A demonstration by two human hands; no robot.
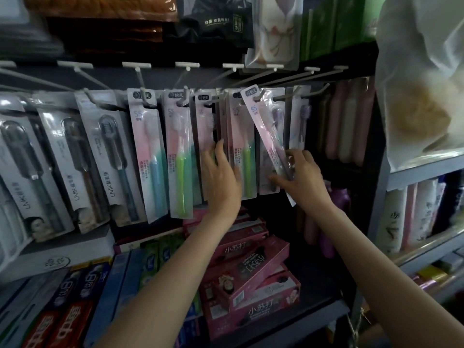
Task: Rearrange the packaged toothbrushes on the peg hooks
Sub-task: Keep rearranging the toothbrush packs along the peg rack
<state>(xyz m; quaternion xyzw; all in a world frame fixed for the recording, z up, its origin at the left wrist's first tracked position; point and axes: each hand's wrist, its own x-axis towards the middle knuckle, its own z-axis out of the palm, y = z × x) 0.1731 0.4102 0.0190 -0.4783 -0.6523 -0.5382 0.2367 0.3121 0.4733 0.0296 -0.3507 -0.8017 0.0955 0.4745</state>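
The toothbrush packs [150,156] are formed of glossy clear plastic blisters over smooth printed card. The tilted pack [267,136] is covered in shiny, reflective film. The peg hooks [288,96] are seen as smooth white-coated wire. The toothpaste cartons [253,267] are made of glossy printed cardboard. The hanging bag [421,79] is of translucent, crinkled plastic.

Toothbrush packs [178,156] on white peg hooks [185,94]: pink cards fading to green, with blue or green handles. Grey packs [108,156] at left carry dark brushes. Toothpaste boxes [251,272] below: pink with white lettering. Bottles [346,124] at right: pale pink.
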